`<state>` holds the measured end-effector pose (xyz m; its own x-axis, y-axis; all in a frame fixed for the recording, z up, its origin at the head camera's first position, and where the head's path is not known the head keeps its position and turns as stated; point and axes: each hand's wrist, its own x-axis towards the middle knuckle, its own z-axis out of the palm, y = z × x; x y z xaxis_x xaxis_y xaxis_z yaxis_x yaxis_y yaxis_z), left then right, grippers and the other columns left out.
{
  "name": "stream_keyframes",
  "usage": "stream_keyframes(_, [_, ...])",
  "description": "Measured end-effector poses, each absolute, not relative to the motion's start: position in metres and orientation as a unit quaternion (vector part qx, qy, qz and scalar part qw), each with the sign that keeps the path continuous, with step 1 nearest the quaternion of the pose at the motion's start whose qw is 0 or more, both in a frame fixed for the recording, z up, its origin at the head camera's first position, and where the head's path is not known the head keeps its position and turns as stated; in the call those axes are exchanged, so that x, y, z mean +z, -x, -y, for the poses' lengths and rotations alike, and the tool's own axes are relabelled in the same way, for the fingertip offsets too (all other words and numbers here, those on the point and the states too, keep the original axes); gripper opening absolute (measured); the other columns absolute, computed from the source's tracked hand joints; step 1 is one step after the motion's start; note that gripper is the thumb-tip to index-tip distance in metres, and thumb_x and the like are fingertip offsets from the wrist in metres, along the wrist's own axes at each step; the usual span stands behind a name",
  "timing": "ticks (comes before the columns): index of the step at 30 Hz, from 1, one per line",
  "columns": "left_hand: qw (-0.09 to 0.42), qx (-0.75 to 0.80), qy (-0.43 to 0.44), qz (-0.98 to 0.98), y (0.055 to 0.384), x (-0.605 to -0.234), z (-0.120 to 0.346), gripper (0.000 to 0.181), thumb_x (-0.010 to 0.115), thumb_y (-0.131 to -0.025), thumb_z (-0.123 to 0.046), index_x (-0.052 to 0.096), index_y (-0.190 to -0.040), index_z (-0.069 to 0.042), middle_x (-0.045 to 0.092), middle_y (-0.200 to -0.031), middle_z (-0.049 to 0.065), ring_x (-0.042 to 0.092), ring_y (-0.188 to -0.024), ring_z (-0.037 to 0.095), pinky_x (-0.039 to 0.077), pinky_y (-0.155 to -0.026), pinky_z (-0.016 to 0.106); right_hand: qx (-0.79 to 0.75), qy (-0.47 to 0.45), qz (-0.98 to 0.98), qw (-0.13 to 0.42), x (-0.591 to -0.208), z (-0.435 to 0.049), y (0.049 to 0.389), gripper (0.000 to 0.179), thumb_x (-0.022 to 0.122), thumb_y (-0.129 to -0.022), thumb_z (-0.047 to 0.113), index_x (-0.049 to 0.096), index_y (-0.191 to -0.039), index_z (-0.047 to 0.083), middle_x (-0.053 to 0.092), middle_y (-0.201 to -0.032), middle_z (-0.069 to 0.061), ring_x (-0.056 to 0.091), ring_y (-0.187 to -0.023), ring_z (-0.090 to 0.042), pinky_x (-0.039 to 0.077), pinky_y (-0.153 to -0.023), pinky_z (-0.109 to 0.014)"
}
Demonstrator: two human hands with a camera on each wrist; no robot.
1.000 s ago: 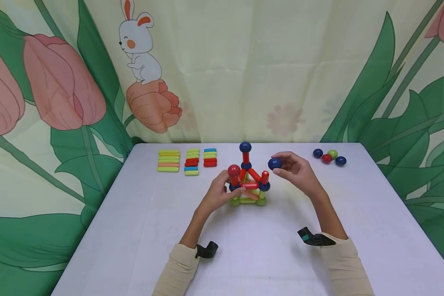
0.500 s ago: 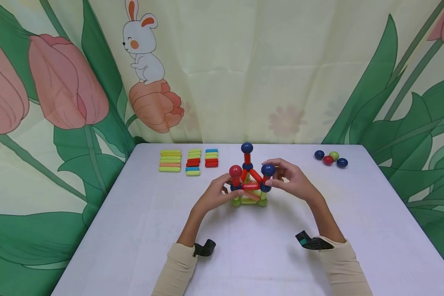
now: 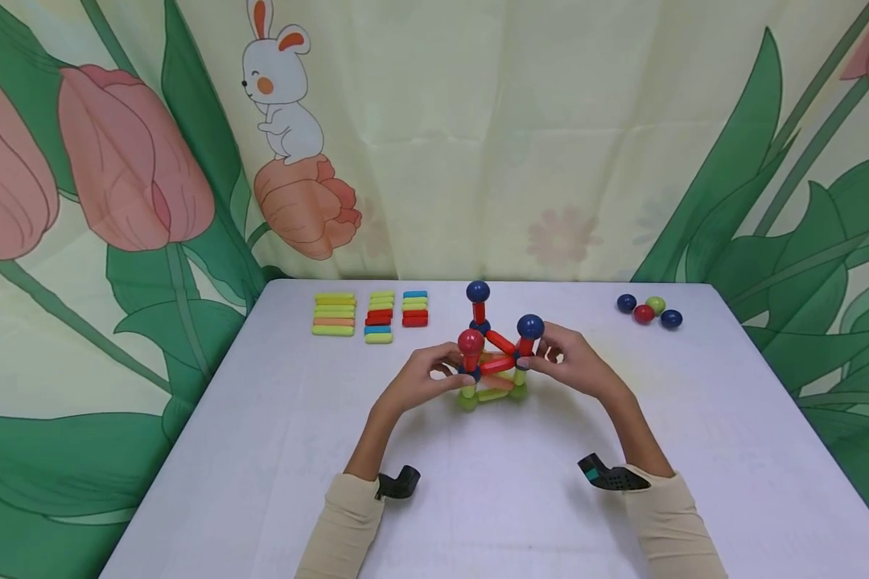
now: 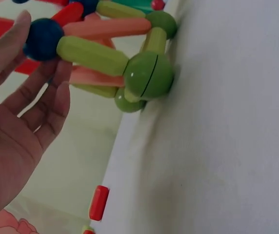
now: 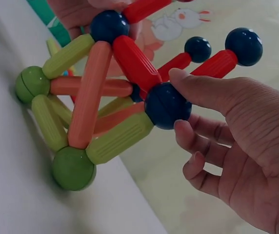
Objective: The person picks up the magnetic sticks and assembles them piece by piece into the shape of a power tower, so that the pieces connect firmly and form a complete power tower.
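Observation:
A frame of magnetic sticks and balls (image 3: pixel 497 366) stands on the table between both hands. Green balls (image 5: pixel 74 168) form its base, joined by yellow-green and orange sticks. Higher up, red sticks link blue balls. Three upright red sticks carry a red ball (image 3: pixel 471 342), a rear blue ball (image 3: pixel 478 291) and a right blue ball (image 3: pixel 531 326) on top. My left hand (image 3: pixel 426 376) pinches the left corner's blue joint ball (image 4: pixel 44 40) between thumb and fingers. The right hand (image 3: pixel 574 363) pinches the right corner's blue joint ball (image 5: pixel 168 106), its thumb near the upright stick.
Yellow-green and orange sticks (image 3: pixel 334 314) lie in a row at the back left. Shorter sticks (image 3: pixel 379 316) in yellow-green, red and blue lie beside them, with another short row (image 3: pixel 415 309). Several loose balls (image 3: pixel 644 314) sit at the back right. A printed curtain (image 3: pixel 478 145) hangs behind the table.
My right hand brought a blue ball onto the right upright stick, then moved down to the joint ball below. The frame has turned slightly, its left corner coming nearer. The left hand kept its hold.

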<state>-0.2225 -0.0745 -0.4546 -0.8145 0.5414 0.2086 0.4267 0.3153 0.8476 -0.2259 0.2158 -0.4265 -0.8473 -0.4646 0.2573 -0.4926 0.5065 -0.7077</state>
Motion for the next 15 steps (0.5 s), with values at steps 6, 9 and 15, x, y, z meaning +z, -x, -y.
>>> stream_keyframes(6, [0.046, 0.541, -0.259, -0.799, 0.228, -0.457, 0.087, 0.033, 0.069, -0.092, -0.022, 0.062, -0.123, -0.013, 0.070, -0.108, 0.008, 0.066, -0.100, 0.020, 0.054, -0.091, 0.034, 0.421, -0.257, 0.870, -0.006, -0.426, -0.216, 0.224, 0.030, 0.072, -0.088, 0.013, 0.062, -0.116, 0.009, 0.068, -0.096, -0.007, 0.059, -0.083, -0.020, 0.053, -0.073, -0.028])
stream_keyframes(9, [0.009, 0.550, -0.197, -0.812, 0.232, -0.458, 0.098, 0.027, 0.066, -0.094, -0.025, 0.064, -0.118, -0.012, 0.070, -0.106, 0.008, 0.067, -0.096, 0.021, 0.055, -0.087, 0.030, 0.427, -0.253, 0.868, -0.013, -0.427, -0.216, 0.223, 0.029, 0.071, -0.090, 0.013, 0.062, -0.117, 0.008, 0.068, -0.098, -0.008, 0.059, -0.084, -0.020, 0.053, -0.074, -0.028])
stream_keyframes(15, [-0.098, 0.520, -0.031, -0.848, 0.248, -0.473, 0.138, 0.016, 0.065, -0.094, -0.021, 0.067, -0.106, -0.010, 0.070, -0.101, 0.009, 0.064, -0.094, 0.022, 0.054, -0.079, 0.028, 0.442, -0.259, 0.859, -0.013, -0.435, -0.219, 0.227, 0.029, 0.069, -0.091, 0.014, 0.062, -0.118, 0.008, 0.068, -0.098, -0.007, 0.061, -0.082, -0.021, 0.055, -0.072, -0.026])
